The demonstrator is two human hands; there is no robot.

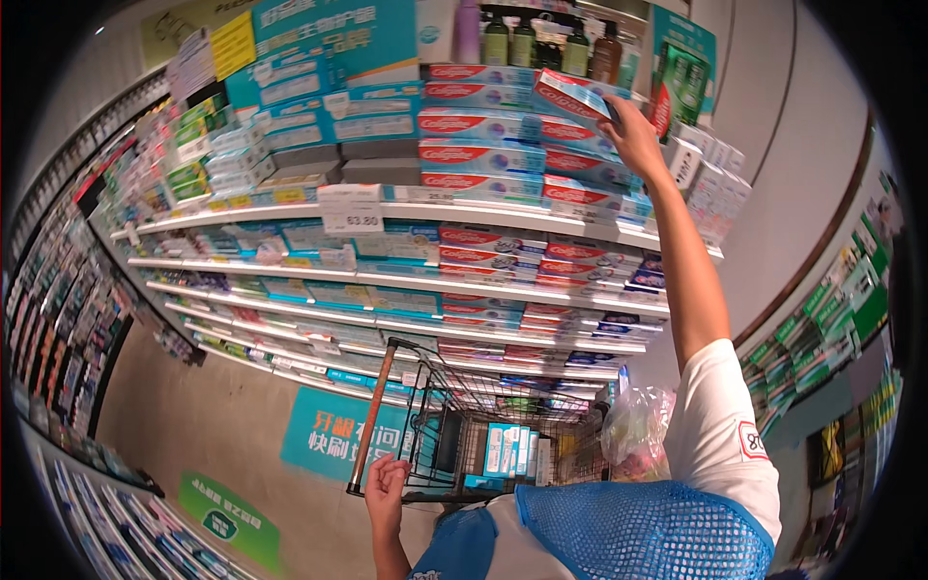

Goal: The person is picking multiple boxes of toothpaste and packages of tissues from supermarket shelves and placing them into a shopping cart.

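My right hand (632,138) grips the right end of a Colgate toothpaste carton (573,96), tilted over the top of the stacked cartons. Beneath and beside it, more red-and-blue Colgate cartons (481,156) stand in stacks on the upper shelf. My left hand (386,482) hangs low, fingers loosely curled, with nothing seen in it. It is close to the lower end of the handle (373,413) of a black wire shopping cart (500,362). Several blue-and-white boxes (507,449) lie inside the cart.
White shelves (406,210) hold teal boxes (301,101) on the left. Bottles (522,43) stand behind the cartons. Small white boxes (714,188) fill the shelf's right end. A clear plastic bag (638,428) is beside the cart. Floor decals (232,518) and other product racks (65,312) lie left.
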